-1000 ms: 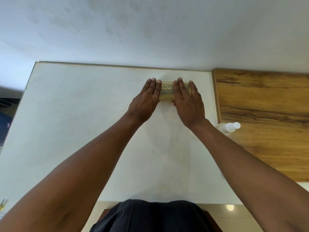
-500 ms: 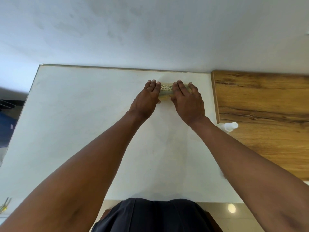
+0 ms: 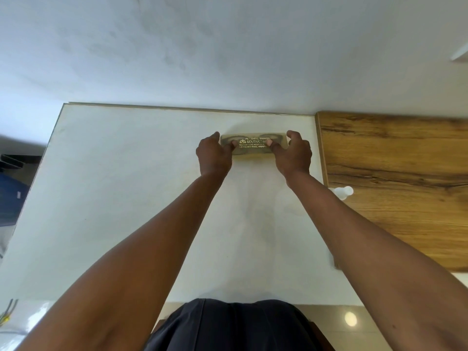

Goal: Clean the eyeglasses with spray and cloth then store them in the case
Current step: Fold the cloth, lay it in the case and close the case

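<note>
A tan eyeglass case (image 3: pixel 254 138) with gold lettering lies shut on the white table (image 3: pixel 126 186), near its far edge. My left hand (image 3: pixel 214 155) grips the case's left end, thumb on the lid. At the right end, my right hand (image 3: pixel 291 154) does the same with its thumb pressed on top. The eyeglasses and the cloth are not in sight. A white spray bottle (image 3: pixel 343 192) lies partly hidden behind my right forearm.
A brown wooden surface (image 3: pixel 405 186) adjoins the table on the right. A pale wall rises behind the table's far edge. Dark and blue objects (image 3: pixel 12 188) sit beyond the left edge. My dark-clothed lap is at the bottom.
Both hands went from lying flat over the case to gripping its two ends with thumbs on the lid. More of the lid's lettering shows.
</note>
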The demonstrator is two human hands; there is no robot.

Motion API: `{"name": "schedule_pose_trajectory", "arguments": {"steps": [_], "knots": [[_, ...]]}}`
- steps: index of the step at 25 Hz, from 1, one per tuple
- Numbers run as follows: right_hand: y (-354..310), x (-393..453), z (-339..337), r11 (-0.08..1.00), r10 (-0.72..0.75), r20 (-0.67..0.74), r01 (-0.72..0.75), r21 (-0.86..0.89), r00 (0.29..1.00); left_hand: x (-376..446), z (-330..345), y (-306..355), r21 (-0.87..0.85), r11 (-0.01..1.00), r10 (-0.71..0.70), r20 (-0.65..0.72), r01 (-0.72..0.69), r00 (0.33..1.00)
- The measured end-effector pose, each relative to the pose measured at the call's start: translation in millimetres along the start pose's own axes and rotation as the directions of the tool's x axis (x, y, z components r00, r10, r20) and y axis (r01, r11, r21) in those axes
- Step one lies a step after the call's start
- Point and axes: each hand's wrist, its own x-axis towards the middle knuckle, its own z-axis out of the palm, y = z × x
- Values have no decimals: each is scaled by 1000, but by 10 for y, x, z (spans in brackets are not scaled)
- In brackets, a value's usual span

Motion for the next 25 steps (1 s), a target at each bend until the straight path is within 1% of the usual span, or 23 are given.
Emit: {"name": "schedule_pose_trajectory", "arguments": {"steps": [2, 3, 5, 11, 16, 22, 25], "knots": [[-2, 24, 6, 996, 71, 4, -71, 46, 997, 14, -8, 6, -179, 967, -180, 15, 179, 984], [-2, 27, 7, 996, 74, 7, -74, 39, 997, 6, -9, 14, -250, 941, -231, 23, 229, 973], [-11, 15, 3, 998, 54, 4, -54, 22, 999, -17, -12, 10, -305, 911, -284, 26, 278, 958], [15, -138, 5, 998, 32, -29, -30, 47, 999, -126, -80, -47, -348, 888, -321, 1, 301, 947], [98, -409, 16, 994, 68, -52, -63, 89, 996, -363, -158, -189, -347, 888, -326, -15, 301, 945], [246, -746, 12, 990, 83, -85, -72, 123, 993, -634, -166, -354, -389, 858, -377, -36, 335, 925], [299, -858, 20, 986, 99, -79, -87, 141, 992, -717, -158, -442, -425, 832, -405, -28, 356, 914]]}}
